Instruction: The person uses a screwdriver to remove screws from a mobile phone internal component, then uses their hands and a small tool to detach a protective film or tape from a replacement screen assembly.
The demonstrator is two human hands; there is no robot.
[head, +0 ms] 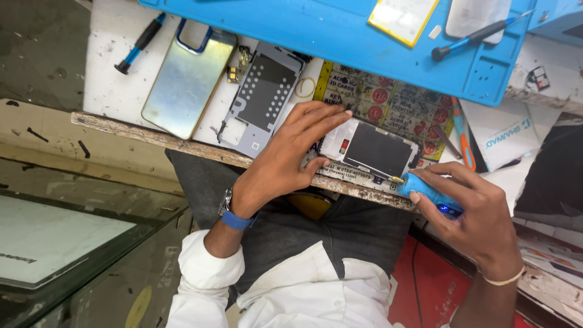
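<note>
Two tools frame the bench: a screwdriver [141, 44] lies far left, next a phone case [187, 82], then a grey frame [262, 97]. The left hand [285, 161] presses spread fingers on the opened phone [371, 149] at the bench edge. The right hand [480, 212] grips a blue driver [428, 193], its tip touching the phone's corner. Above lies a blue mat [340, 36].

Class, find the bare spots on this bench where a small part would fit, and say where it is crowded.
Bare white top lies between the black-handled screwdriver and the gold phone back. The blue mat has room at its middle. It is crowded around the open phone and both hands.
</note>
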